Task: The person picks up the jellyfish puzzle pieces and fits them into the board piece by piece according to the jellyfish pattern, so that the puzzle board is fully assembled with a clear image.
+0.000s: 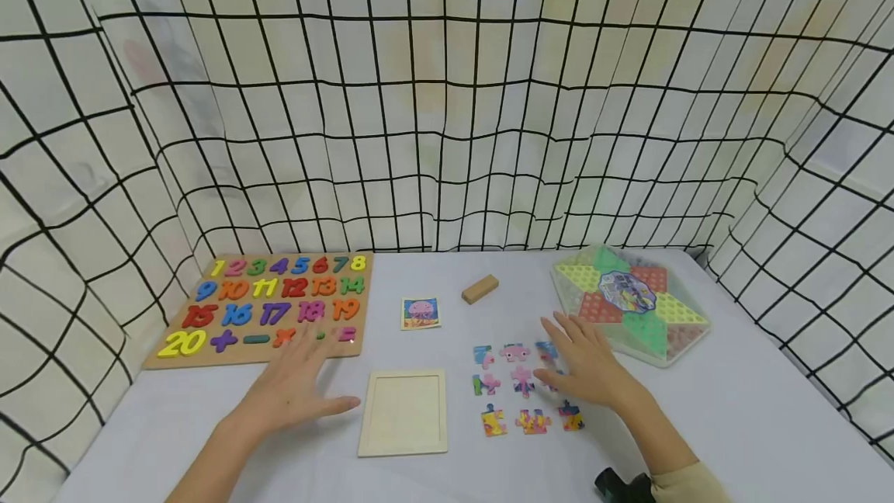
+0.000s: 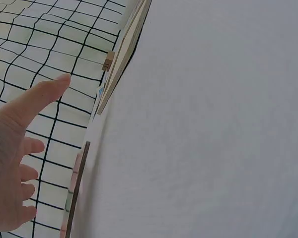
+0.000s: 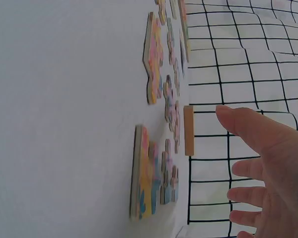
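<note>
My left hand [image 1: 289, 383] is spread out, empty, between the number board [image 1: 240, 355] and a pale wooden puzzle frame [image 1: 403, 414]. Its thumb points toward the frame's left edge, also in the left wrist view, where the hand [image 2: 10, 148] holds nothing. My right hand [image 1: 587, 359], fingers spread, hovers over the right side of several loose jigsaw pieces [image 1: 534, 421] and partly hides some of them. In the right wrist view the hand [image 3: 268, 173] appears apart from the pieces [image 3: 144, 173], which lie flat on the white table.
A small picture card [image 1: 421, 313] lies behind the frame, with a wooden block [image 1: 480, 289] to its right. At the back right sits a clear-lidded box [image 1: 632, 305] of coloured pieces. Black netting [image 1: 447, 130] over white walls encloses the table. A black object [image 1: 621, 486] is near the right wrist.
</note>
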A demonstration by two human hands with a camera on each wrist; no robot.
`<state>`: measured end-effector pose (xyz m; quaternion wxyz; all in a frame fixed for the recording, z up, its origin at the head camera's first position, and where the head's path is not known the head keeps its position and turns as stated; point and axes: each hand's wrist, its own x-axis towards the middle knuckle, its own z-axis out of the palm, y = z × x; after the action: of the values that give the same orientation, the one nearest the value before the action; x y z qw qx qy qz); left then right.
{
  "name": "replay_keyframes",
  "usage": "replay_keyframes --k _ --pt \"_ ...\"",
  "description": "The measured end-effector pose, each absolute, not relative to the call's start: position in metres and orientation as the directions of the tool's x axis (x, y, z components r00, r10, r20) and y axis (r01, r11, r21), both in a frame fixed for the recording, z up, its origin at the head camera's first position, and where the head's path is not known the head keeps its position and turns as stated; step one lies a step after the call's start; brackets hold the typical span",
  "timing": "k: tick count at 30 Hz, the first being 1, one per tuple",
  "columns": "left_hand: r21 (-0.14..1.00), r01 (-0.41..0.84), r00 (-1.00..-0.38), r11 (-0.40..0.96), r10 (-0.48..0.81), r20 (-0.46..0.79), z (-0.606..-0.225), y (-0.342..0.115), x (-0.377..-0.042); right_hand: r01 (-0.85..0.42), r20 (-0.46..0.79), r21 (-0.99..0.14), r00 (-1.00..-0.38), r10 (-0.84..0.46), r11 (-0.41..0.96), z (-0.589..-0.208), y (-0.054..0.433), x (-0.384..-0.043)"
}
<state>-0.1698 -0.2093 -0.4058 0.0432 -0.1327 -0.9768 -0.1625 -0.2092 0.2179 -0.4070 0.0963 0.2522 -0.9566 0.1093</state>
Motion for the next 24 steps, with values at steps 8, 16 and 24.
replay_keyframes --k 8,16,24 --pt "0.497 0.308 -0.942 0.811 0.332 0.043 -0.423 -0.204 -0.167 -0.581 0.246 -0.212 -0.81 -0.532 0.786 -0.408 0.197 -0.215" --pt "0.499 0.377 -0.901 0.78 0.435 0.001 -0.44 -0.192 -0.165 -0.628 0.23 -0.249 -0.778 -0.585 0.737 -0.41 0.177 -0.221" --pt "0.5 0.424 -0.885 0.755 0.462 0.053 -0.444 -0.193 -0.163 -0.623 0.178 -0.274 -0.782 -0.598 0.733 -0.408 0.156 -0.223"
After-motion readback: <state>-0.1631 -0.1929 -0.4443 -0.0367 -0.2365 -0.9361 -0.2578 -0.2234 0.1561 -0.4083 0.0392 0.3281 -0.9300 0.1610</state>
